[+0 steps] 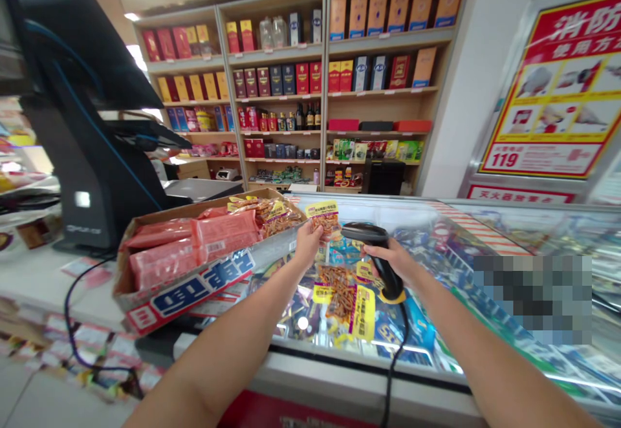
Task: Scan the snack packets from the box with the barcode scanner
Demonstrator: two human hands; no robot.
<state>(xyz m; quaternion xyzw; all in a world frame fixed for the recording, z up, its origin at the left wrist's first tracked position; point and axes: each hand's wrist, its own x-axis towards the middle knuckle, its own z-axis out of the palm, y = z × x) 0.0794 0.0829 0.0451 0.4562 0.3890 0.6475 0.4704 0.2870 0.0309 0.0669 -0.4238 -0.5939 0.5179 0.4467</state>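
My left hand (309, 242) pinches a small snack packet (323, 216) with a yellow label and holds it up over the glass freezer lid (436, 234). My right hand (394, 261) is wrapped round the grip of a black barcode scanner (374, 247), whose head points left at the packet. The scanner's black cable (394, 357) drops over the freezer's front edge. Two more snack packets (345, 295) with yellow labels lie flat on the glass below both hands.
A cardboard box (187, 286) holding red packs and more snack bags sits at the left, partly on the freezer. A black checkout terminal (92, 124) stands on the white counter (39, 279). Shelves of boxed goods (301, 79) line the back wall; a red poster (557, 92) hangs at right.
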